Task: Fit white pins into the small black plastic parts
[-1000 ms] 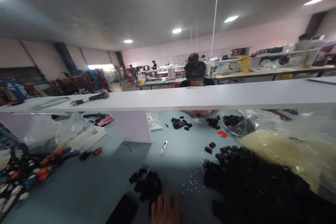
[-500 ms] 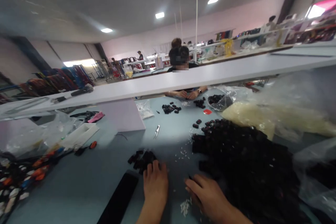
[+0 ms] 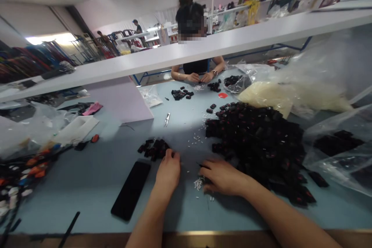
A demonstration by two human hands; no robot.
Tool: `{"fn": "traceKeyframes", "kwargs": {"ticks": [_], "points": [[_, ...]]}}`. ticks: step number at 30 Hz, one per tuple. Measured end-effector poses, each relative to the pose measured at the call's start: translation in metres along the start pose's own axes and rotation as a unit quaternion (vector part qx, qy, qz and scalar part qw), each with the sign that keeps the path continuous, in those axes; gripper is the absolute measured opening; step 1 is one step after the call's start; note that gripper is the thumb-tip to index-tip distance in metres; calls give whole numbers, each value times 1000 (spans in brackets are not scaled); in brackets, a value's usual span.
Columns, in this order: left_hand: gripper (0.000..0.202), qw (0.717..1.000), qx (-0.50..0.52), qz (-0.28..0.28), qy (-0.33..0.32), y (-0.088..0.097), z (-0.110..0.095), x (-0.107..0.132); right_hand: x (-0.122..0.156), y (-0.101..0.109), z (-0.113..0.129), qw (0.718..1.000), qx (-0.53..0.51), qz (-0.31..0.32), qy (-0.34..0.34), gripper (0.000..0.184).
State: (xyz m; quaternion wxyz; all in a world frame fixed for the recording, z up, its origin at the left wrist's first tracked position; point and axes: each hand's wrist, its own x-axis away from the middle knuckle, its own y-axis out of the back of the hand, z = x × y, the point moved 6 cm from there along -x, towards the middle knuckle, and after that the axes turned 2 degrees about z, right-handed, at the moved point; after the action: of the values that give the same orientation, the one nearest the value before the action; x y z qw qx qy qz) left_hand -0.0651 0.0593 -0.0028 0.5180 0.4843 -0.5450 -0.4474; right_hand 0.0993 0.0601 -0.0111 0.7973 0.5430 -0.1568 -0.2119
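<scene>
Curled inward, the left hand (image 3: pixel 167 173) rests on the table with its fingertips (image 3: pixel 175 155) just beside a small heap of black plastic parts (image 3: pixel 154 149); whether it pinches anything cannot be told. The right hand (image 3: pixel 222 177) lies 
palm down with its fingers loosely bent, and it also may or may not hold something. A thin dark sliver (image 3: pixel 200 165) shows at its fingertips. Just below those fingers lies a little scatter of white bits (image 3: pixel 198 183), with more strewn up the table between the 2 hands and the far side.

Right of the right hand, touching its outer edge, spreads a large heap of black parts with red marks (image 3: pixel 255 143). A black smartphone (image 3: pixel 130 190) lies left of the left hand, and small steel snips (image 3: pixel 167 119) lie farther up the pale blue table (image 3: pixel 87 197).

Beyond the big heap sit a clear bag of cream granules (image 3: pixel 290 96) and a clear bag of black parts (image 3: pixel 334 143). Across a white shelf (image 3: pixel 122 64), a seated co-worker's hands (image 3: pixel 200 78) meet over the table, near 2 smaller groups of black parts (image 3: pixel 180 93). Tangled cables with orange pieces (image 3: pixel 26 174) lie at far left.
</scene>
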Motion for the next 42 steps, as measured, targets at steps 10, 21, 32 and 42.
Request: {"fn": "traceKeyframes", "kwargs": {"ticks": [10, 21, 32, 42], "points": [[17, 944, 298, -138, -22, 18, 6, -3, -1, -6, -1, 999, 40, 16, 1, 17], [32, 588, 805, -16, 81, 0, -10, -27, -23, 25, -14, 998, -2, -6, -64, 14], [31, 505, 856, 65, 90, -17, -12, -12, -8, 4, -4, 1000, 14, 10, -5, 38], [32, 505, 860, 58, 29, -16, -16, -13, -10, 2, -2, 1000, -11, 3, -18, 11]]}}
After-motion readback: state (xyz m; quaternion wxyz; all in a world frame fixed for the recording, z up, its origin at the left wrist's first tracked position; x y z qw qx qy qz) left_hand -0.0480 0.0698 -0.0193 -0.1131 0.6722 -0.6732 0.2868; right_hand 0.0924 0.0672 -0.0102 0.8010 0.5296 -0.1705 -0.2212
